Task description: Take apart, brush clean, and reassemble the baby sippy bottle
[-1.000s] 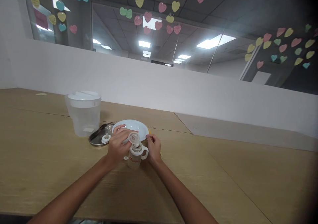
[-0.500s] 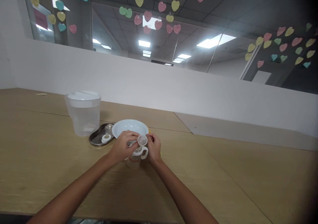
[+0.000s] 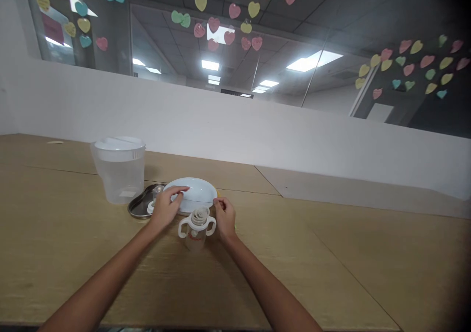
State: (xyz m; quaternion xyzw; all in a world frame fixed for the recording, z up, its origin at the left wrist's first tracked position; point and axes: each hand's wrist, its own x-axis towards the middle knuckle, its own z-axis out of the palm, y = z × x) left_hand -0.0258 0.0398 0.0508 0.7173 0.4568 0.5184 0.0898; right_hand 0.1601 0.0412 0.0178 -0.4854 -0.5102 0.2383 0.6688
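A clear baby bottle (image 3: pixel 196 238) with two white side handles stands upright on the table in front of me. Over its mouth sits a clear round ringed piece (image 3: pixel 200 215), slightly tilted. My left hand (image 3: pixel 165 209) is open to the left of the bottle, thumb and fingers apart, in front of a white bowl (image 3: pixel 195 182). To the bottle's right, my right hand (image 3: pixel 225 216) has thumb and fingertips pinched together beside the bowl's rim; whatever they hold, if anything, cannot be made out. Bits of something yellow (image 3: pixel 219 194) show behind that hand.
A lidded translucent pitcher (image 3: pixel 125 179) stands at the left. Beside it is a metal kidney tray (image 3: pixel 138 207) with a white-ringed teat (image 3: pixel 151 206), partly covered by my left hand. A small flat piece (image 3: pixel 55 142) lies far left. A white wall rises behind the table.
My left hand has let go of the clear round piece and moved left, opening. The piece has come down onto the bottle's mouth. My right hand has hardly moved.
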